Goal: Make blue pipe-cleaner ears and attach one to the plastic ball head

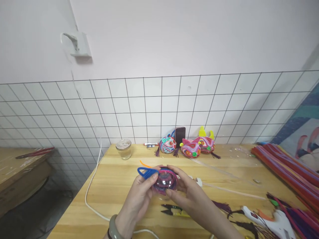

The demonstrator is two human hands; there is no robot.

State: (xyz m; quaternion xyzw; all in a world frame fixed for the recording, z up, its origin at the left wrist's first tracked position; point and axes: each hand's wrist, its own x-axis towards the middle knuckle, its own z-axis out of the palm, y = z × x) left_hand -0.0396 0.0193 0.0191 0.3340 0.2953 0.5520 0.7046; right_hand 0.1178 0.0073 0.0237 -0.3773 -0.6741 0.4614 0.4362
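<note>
Between my hands is a clear, shiny round ball [164, 181] wrapped with pink, purple and blue fuzzy strips. My left hand [141, 189] closes on its left side, the thumb over the front edge. A blue fuzzy loop [144, 172] sticks out beside that thumb, and an orange strip [144, 164] shows behind it. On the ball's right side my right hand [189, 192] is curled, its thumb at the lower front and its fingers at the top. Just below, thread snips [171, 211] with dark blades lie on the table, partly behind my right wrist.
Decorated fuzzy balls [190, 148] stand at the wall beside a phone [180, 136]. A lidded glass jar [124, 149] is at the back left. On the right lie a glue gun [269, 220] and bundled colourful strips [281, 169]. A white cable [91, 179] runs along the left.
</note>
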